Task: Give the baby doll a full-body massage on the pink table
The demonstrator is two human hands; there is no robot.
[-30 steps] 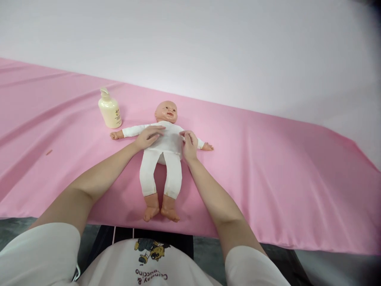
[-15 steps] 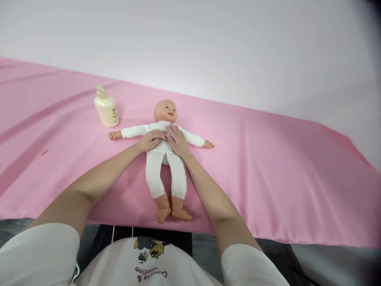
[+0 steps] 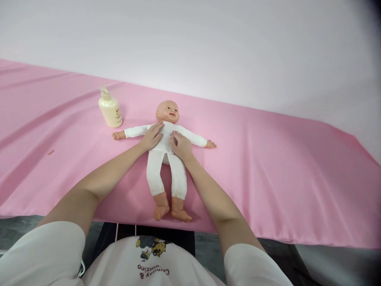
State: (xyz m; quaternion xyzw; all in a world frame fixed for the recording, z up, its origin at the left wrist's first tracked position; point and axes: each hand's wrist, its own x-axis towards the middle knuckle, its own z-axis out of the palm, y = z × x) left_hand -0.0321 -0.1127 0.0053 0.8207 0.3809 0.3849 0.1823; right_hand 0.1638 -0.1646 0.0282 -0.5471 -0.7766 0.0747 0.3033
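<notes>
The bare left hand covers part of the white-clothed, bald baby doll's chest. The bare right hand curls over it too, so whether it pinches anything can't be seen. Near the far edge of the pink cloth-covered table, the shiny cream pump bottle has words too tiny to read. The table's left end is cut off.

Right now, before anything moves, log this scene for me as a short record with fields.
Surface: glossy pink cloth, creased
Figure: bald baby doll with a white fabric body, on its back, arms spread, feet toward the near edge
Left hand: bare, fingers extended, on the doll's torso
Right hand: bare, fingers curled, at the doll's torso; exact contact unclear
Container: cream pump bottle, upright, beyond the doll's arm on picture left
Small item: thin brownish strip, far left; too small to identify
</notes>
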